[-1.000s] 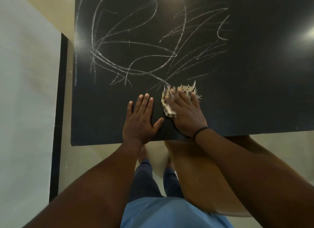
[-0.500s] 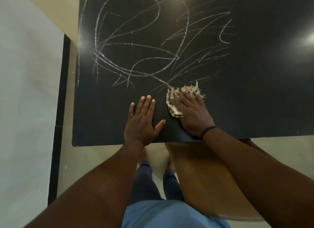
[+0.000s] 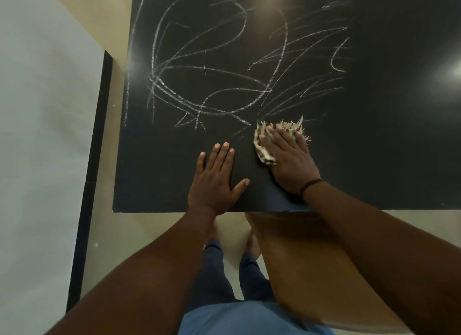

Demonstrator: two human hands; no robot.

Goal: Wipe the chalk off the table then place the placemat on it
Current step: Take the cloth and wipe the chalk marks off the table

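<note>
Two hands are down on the dark counter, and the job looks like it is at its first step, the wiping. The right hand lies flat on a small frayed cloth, fingers straight and close together, pressing it onto the counter. The left hand rests flat just to the left of it, fingers straight and thumb spread out, holding nothing; it looks like it steadies the person.

Nearly all the chalk marks are there to see, white loops and lines just past the fingertips of both hands and spreading well beyond them. The nearest lines touch the far edge of the cloth.

Next, I think the right hand must push the cloth away from the body, up and across the scribbles, pressing hard enough to rub them off. It will take many strokes.

No placemat can be seen, so that step comes later.
</note>
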